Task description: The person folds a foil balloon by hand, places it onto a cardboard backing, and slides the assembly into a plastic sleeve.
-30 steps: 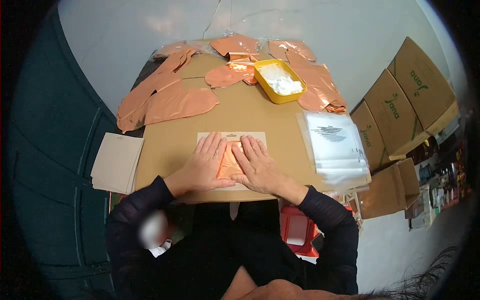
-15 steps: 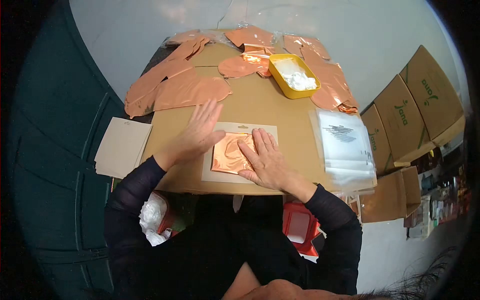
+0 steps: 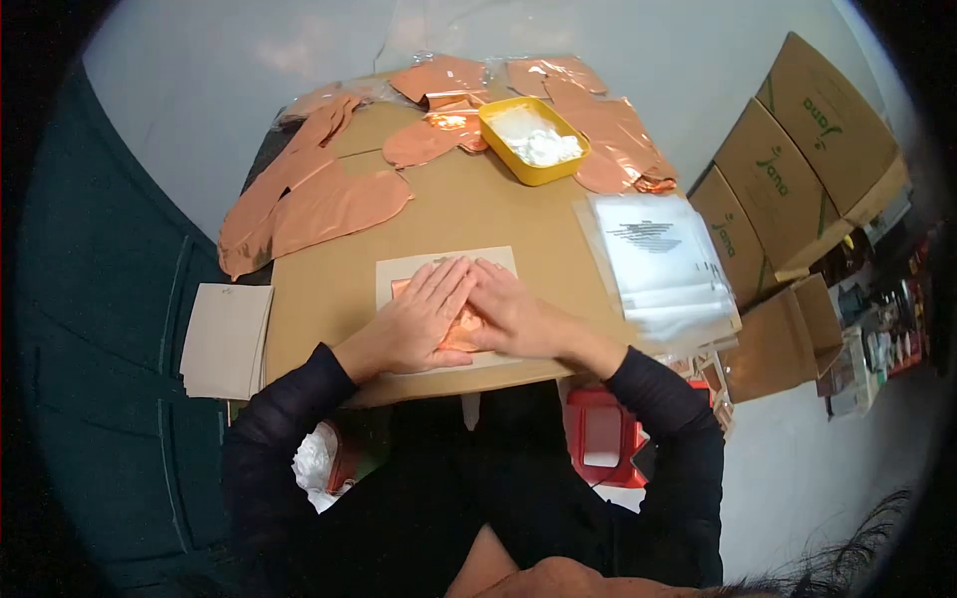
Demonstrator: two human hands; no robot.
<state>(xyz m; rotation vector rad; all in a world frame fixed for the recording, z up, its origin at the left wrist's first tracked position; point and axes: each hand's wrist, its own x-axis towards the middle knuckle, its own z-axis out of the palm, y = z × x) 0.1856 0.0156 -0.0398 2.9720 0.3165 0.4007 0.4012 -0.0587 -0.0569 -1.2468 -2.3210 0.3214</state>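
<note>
Both palms press on a folded copper-coloured foil piece, which lies on a pale card near the table's front edge. My left hand lies flat over the foil's left part, fingers stretched out and pointing away from me. On the right side, my right hand rests flat with its fingers extended, its fingertips touching those of the left. Most of the foil is hidden under the hands; a patch shows between them.
Flat copper foil shapes lie along the table's left and back. A yellow tub holds white material. Clear plastic bags lie at right, cards at left. Cardboard boxes stand right of the table.
My left hand has come down from above the card onto the foil, beside my right hand. The camera view has shifted, so the table's things appear further left.
</note>
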